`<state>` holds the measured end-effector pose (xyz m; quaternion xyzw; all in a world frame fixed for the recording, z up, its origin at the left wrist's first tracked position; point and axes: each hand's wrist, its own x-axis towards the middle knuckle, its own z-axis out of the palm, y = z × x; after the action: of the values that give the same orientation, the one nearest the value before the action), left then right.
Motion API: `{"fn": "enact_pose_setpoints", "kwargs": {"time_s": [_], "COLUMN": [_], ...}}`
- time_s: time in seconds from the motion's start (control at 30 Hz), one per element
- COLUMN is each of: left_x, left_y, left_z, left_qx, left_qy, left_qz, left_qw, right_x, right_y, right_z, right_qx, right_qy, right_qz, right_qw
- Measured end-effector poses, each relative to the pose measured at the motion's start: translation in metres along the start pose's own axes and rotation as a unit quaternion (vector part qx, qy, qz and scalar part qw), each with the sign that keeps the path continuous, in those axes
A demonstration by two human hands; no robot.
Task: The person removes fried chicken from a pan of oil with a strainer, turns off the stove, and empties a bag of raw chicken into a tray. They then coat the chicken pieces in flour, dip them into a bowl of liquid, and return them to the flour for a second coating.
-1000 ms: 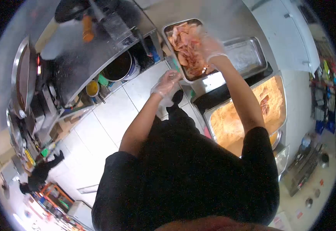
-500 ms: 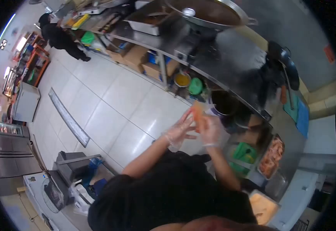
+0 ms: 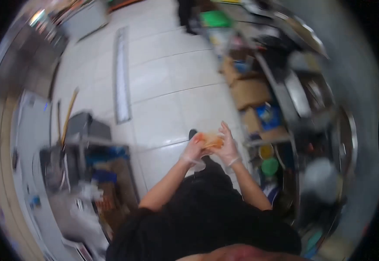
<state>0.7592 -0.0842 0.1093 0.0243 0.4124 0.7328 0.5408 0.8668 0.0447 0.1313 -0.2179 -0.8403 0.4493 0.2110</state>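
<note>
Both my hands wear thin clear gloves and meet in front of my body. Between them is an orange piece of raw marinated meat [image 3: 210, 140]. My left hand [image 3: 193, 150] cups it from the left and below. My right hand [image 3: 227, 145] presses on it from the right with fingers raised. The picture is blurred by head motion, so the exact grip of each finger is unclear.
White tiled floor [image 3: 172, 87] lies under and beyond my hands. A steel counter [image 3: 293, 100] with cardboard boxes [image 3: 250, 93] and a green bucket [image 3: 269, 166] under it runs along the right. A cluttered bench [image 3: 89, 143] stands at the left.
My view has swung round from the tray of meat and the crumb tray to the open floor. My right hand lifted a piece of meat and both hands now hold it together.
</note>
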Motion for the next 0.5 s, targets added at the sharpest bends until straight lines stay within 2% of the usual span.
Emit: {"fn": "enact_pose_setpoints", "kwargs": {"time_s": [0.03,0.07,0.1,0.13,0.2,0.23,0.27,0.3,0.33,0.4,0.47,0.5], "left_x": [0.025,0.056,0.073,0.069,0.033,0.036,0.024,0.009,-0.006,-0.028,-0.048,-0.058], "left_y": [0.017,0.024,0.041,0.089,0.189,0.192,0.204,0.218,0.229,0.208,0.169,0.151], "left_z": [-0.034,-0.078,-0.111,-0.116,-0.102,-0.141,-0.153,-0.164,-0.179,-0.239,-0.289,-0.303], "left_qx": [-0.024,0.191,0.402,0.386,0.405,0.455,0.438,0.277,0.109,0.013,-0.005,-0.018], "left_qy": [0.048,0.031,0.024,0.077,0.147,0.185,0.215,0.256,0.285,0.379,0.511,0.555], "left_qz": [0.030,0.115,0.171,0.184,0.034,0.075,0.079,0.104,0.134,0.153,0.116,0.078], "left_qw": [0.998,0.974,0.899,0.901,0.902,0.868,0.869,0.920,0.943,0.912,0.851,0.828], "right_x": [0.038,0.073,0.105,0.142,0.210,0.243,0.275,0.307,0.339,0.392,0.440,0.458], "right_y": [-0.005,-0.009,-0.017,-0.025,-0.043,-0.058,-0.076,-0.101,-0.096,-0.071,-0.135,-0.126], "right_z": [0.018,0.042,0.064,0.086,0.131,0.154,0.173,0.194,0.235,0.329,0.383,0.432], "right_qx": [0.142,0.148,0.176,0.200,0.205,0.147,0.085,0.073,0.065,0.052,-0.046,-0.054], "right_qy": [-0.131,-0.190,-0.235,-0.274,-0.353,-0.408,-0.457,-0.495,-0.520,-0.485,-0.521,-0.541], "right_qz": [0.077,0.062,0.084,0.103,0.063,0.024,-0.017,-0.060,-0.070,-0.147,-0.078,-0.093], "right_qw": [0.978,0.969,0.952,0.935,0.911,0.901,0.885,0.864,0.849,0.861,0.849,0.834]}}
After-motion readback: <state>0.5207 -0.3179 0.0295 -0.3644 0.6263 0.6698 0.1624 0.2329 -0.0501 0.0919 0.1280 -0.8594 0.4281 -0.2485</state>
